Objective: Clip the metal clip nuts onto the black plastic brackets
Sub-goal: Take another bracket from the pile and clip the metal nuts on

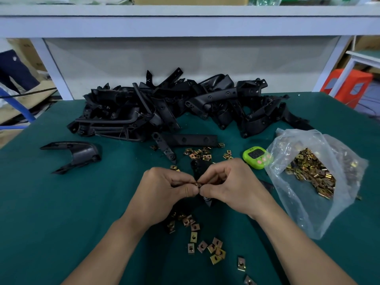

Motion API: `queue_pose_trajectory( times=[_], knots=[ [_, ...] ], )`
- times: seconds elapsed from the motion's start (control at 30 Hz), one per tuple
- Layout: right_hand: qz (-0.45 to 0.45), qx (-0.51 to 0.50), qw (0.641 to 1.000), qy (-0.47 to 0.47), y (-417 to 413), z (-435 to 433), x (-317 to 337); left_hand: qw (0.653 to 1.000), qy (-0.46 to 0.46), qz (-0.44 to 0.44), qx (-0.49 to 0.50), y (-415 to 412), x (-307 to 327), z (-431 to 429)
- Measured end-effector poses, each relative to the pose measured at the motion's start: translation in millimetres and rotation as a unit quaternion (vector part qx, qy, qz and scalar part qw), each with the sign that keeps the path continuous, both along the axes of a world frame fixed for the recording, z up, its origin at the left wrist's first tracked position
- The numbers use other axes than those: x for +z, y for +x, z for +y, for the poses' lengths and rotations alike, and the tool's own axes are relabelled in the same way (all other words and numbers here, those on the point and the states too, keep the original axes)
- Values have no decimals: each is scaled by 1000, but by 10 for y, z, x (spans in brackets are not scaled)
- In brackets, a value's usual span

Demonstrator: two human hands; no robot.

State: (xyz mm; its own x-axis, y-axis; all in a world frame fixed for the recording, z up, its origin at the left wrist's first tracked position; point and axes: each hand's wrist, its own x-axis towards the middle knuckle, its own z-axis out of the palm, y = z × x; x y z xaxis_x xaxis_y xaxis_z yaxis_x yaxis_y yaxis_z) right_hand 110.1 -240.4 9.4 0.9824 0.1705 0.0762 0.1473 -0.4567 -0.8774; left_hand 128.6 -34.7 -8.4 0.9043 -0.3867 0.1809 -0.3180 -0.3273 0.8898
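Observation:
My left hand (pixel 164 188) and my right hand (pixel 232 186) meet above the green table mat, fingertips together. Between them both hands pinch a small brass-coloured clip nut (pixel 197 184) against a black plastic bracket (pixel 198 168) that sticks out above and below the fingers. Most of the bracket is hidden by my hands. Loose clip nuts (pixel 213 248) lie on the mat near my wrists, and more clip nuts (pixel 200 154) lie just beyond my hands. A large heap of black brackets (pixel 174 105) fills the far middle of the table.
A clear plastic bag of clip nuts (pixel 312 173) lies open at the right. A green digital timer (pixel 256 157) sits beside it. A single curved black bracket (pixel 74 153) lies at the left. A white shelf frame (pixel 185 23) stands behind the table.

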Motion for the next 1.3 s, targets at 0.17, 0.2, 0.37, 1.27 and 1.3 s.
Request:
queue_pose_trajectory(
  times=[0.17,0.2,0.37,1.27,1.3],
  knots=[
    [-11,-33,999,-24,-12,12,-21,994,51,-83,58,-53,-19,-72],
    [-4,-37,999,-21,-7,6,-22,991,64,-101,64,-65,-27,-85],
    [22,-46,999,9,-11,-1,-21,975,114,-86,169,-24,-45,-80],
    [-88,-242,928,-269,10,-29,-96,979,-41,29,200,109,-88,7],
    [-86,-235,936,-246,12,-25,-95,979,-52,31,194,110,-83,9]
  ],
)
